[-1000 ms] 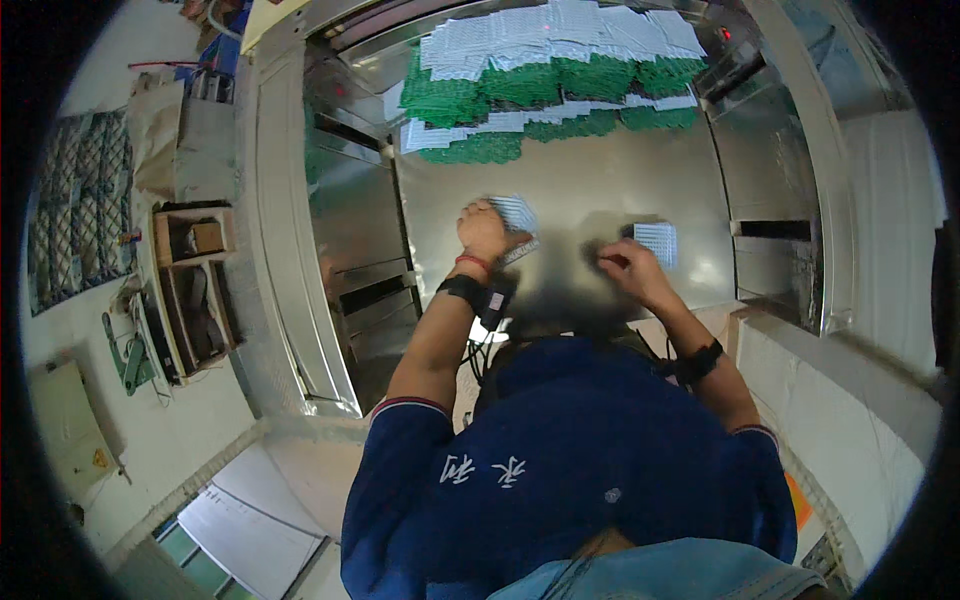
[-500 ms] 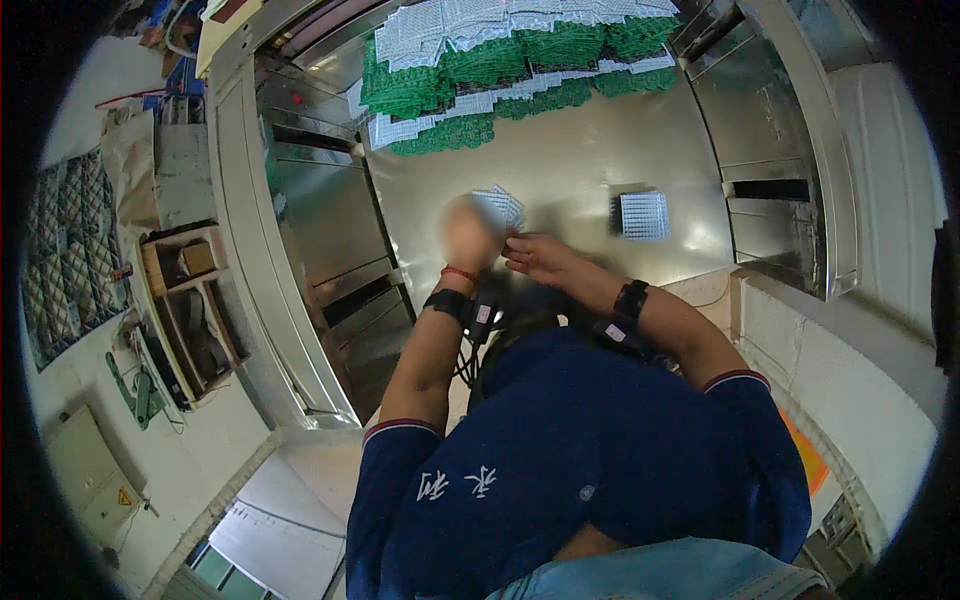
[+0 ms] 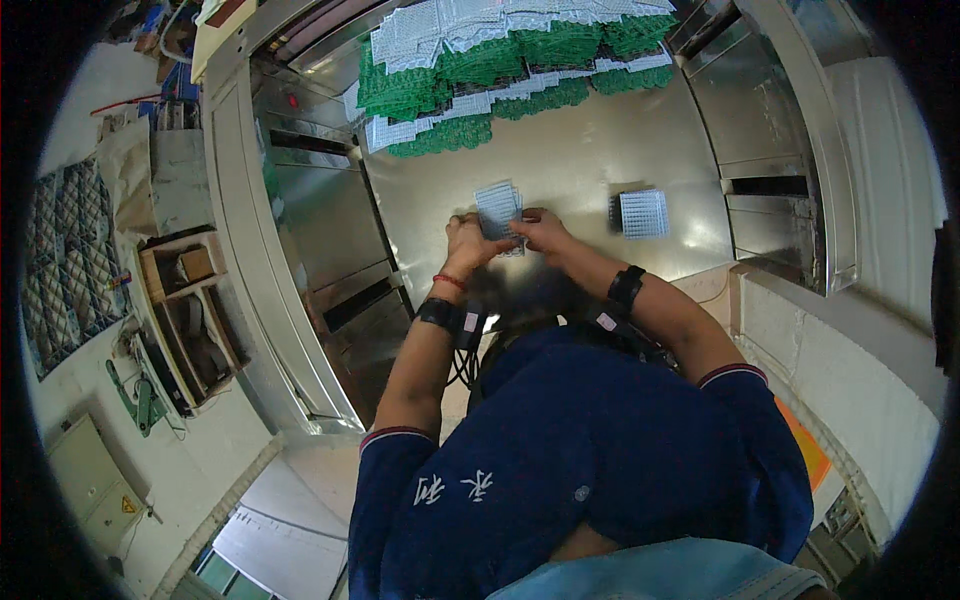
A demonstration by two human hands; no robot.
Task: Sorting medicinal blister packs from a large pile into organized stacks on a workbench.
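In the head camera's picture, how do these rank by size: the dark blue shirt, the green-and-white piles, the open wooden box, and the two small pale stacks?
1. dark blue shirt
2. green-and-white piles
3. open wooden box

Left pale stack and right pale stack look smallest; partial covering makes ranking them unsure.

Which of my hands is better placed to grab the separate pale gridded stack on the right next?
Probably your right hand: it's nearer the separate gridded stack, while your left hand is beyond the held stack. Both hands are on the held stack, so the right must release first.
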